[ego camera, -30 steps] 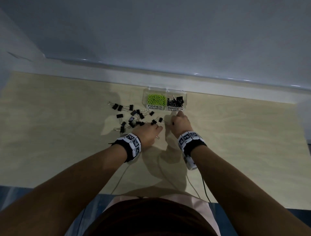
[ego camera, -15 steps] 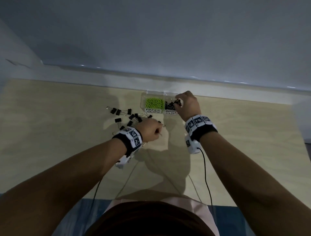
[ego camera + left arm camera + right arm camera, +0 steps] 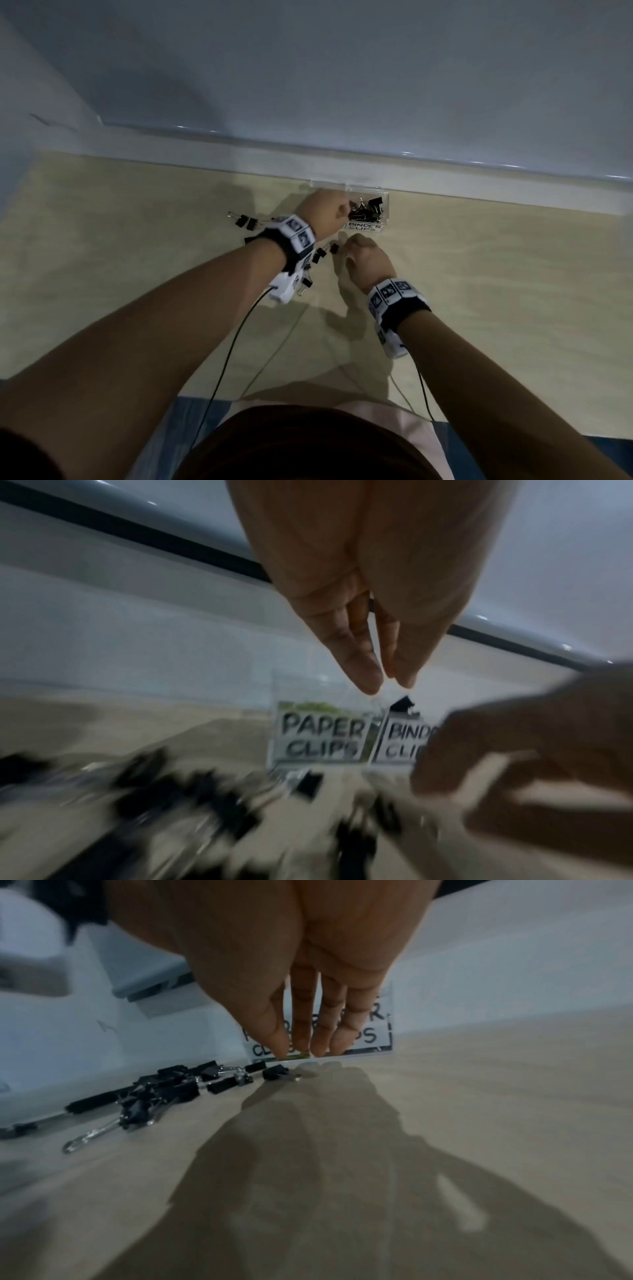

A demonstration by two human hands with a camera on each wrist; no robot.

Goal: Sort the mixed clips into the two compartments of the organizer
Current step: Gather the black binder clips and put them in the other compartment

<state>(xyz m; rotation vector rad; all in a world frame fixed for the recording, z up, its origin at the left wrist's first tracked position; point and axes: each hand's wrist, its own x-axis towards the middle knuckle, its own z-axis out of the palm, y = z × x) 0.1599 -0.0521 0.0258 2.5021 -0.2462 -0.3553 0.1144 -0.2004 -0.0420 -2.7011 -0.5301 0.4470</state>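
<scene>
The clear organizer (image 3: 386,219) stands at the back of the table. Its right compartment, labelled BINDER CLIPS, holds several black binder clips (image 3: 368,209). My left hand (image 3: 346,209) hovers over the organizer and hides the left compartment in the head view. In the left wrist view its fingers (image 3: 366,674) point straight down with nothing between them, and a black clip (image 3: 404,703) lies just below. The PAPER CLIPS label (image 3: 322,737) has green above it. My right hand (image 3: 301,1050) reaches down to the table in front of the organizer with straight fingers, beside a loose binder clip (image 3: 277,1074).
Several loose black binder clips (image 3: 246,221) lie scattered left of the organizer, partly under my left wrist. A white ledge (image 3: 445,185) and wall close the table's far side. Thin cables (image 3: 233,342) hang from both wristbands over the table's near edge.
My left hand has moved from the loose pile up over the organizer. My right hand has come back from the binder clip compartment down to the table in front of it.
</scene>
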